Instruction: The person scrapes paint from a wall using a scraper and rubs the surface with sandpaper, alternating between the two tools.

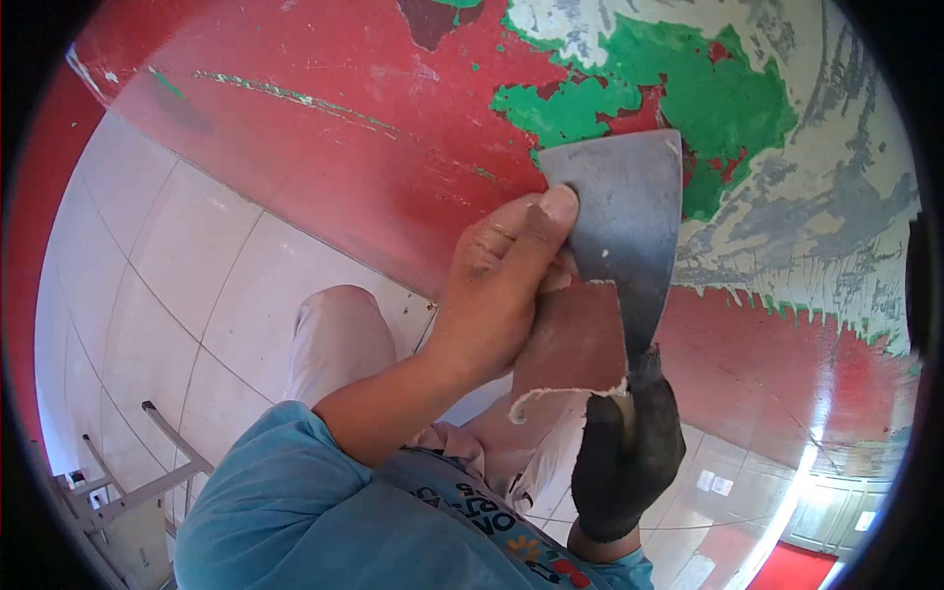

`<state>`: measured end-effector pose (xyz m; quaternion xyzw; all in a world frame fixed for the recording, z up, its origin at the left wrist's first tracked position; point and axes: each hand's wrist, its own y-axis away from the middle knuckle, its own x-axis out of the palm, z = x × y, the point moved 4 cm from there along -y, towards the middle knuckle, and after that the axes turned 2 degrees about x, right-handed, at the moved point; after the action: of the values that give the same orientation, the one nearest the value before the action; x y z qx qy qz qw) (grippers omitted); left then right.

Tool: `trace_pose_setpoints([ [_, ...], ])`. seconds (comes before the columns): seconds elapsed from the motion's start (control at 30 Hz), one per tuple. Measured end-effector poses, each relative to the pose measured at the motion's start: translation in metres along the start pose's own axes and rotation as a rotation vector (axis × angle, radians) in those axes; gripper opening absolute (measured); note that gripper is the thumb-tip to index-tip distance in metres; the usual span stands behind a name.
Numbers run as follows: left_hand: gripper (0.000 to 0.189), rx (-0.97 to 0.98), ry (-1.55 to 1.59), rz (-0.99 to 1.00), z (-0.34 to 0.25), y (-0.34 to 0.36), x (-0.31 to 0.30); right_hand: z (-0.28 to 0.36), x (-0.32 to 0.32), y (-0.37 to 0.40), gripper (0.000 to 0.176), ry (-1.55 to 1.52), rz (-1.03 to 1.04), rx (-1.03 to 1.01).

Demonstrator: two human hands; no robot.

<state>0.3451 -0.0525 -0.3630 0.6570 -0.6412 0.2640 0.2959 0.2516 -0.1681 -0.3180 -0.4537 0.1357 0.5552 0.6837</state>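
Observation:
My gloved right hand (629,462) grips the handle of a putty knife (621,221), its wide metal blade pointing up. The black glove hides most of the handle. My bare left hand (501,280) is closed on a piece of reddish-brown sandpaper (575,339) with a torn, curled lower edge. The left thumb lies against the left edge of the blade, and the other fingers are partly hidden behind. Behind the blade is a red wall (413,138) with exposed green patches (733,98) and a large grey-white area (816,226).
White floor tiles (187,236) run along the foot of the wall. A metal ladder or frame (147,497) stands at the lower left. My bent knee (344,324) is close to the wall. A long scratch (285,95) crosses the red paint.

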Motion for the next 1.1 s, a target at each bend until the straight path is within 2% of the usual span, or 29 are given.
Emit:
trace_pose_setpoints([
  [0.1,0.032,0.003,-0.038,0.003,-0.003,-0.001,-0.002,0.007,0.007,-0.009,0.029,0.007,0.000,-0.010],
  [0.2,0.033,0.045,0.094,-0.036,-0.013,-0.001,0.000,0.012,0.006,-0.010,0.030,-0.012,0.019,-0.035],
  [0.3,0.034,0.034,-0.053,-0.045,-0.002,-0.001,-0.006,0.008,-0.002,-0.004,0.030,0.043,0.009,-0.006],
  [0.33,0.034,-0.002,-0.095,0.019,0.000,-0.001,-0.006,0.007,-0.006,-0.004,0.030,0.115,0.001,0.003],
  [0.37,0.034,-0.045,-0.139,0.088,0.003,0.001,-0.004,0.006,-0.010,-0.001,0.037,0.140,0.130,0.074],
  [0.4,0.034,-0.055,-0.134,0.094,0.002,0.001,-0.004,0.005,-0.007,-0.002,0.037,0.148,0.128,0.082],
  [0.47,0.033,-0.061,-0.028,0.084,-0.002,-0.001,-0.005,0.011,-0.003,-0.009,0.024,0.127,-0.035,-0.037],
  [0.6,0.034,-0.021,0.000,0.025,0.004,-0.002,-0.002,0.010,-0.003,-0.007,0.024,0.083,-0.025,0.048],
  [0.7,0.034,-0.012,-0.092,0.035,-0.002,-0.004,-0.008,0.012,0.003,-0.015,0.023,0.105,-0.004,-0.053],
  [0.8,0.035,-0.028,0.100,-0.010,-0.002,-0.004,-0.010,0.017,0.006,-0.013,0.020,0.063,-0.001,0.038],
  [0.87,0.035,-0.081,-0.092,0.063,0.005,0.001,-0.008,0.014,-0.002,-0.007,0.018,0.111,0.011,0.003],
  [1.0,0.035,-0.112,-0.080,0.117,0.009,-0.002,-0.008,0.014,-0.008,-0.003,0.021,0.257,-0.045,0.010],
  [1.07,0.035,-0.084,-0.018,0.079,0.013,0.000,-0.003,0.012,-0.012,-0.001,0.034,0.170,0.067,0.100],
  [1.1,0.035,-0.046,0.037,0.041,0.013,0.002,-0.002,0.013,-0.015,0.002,0.034,0.174,0.062,0.104],
])
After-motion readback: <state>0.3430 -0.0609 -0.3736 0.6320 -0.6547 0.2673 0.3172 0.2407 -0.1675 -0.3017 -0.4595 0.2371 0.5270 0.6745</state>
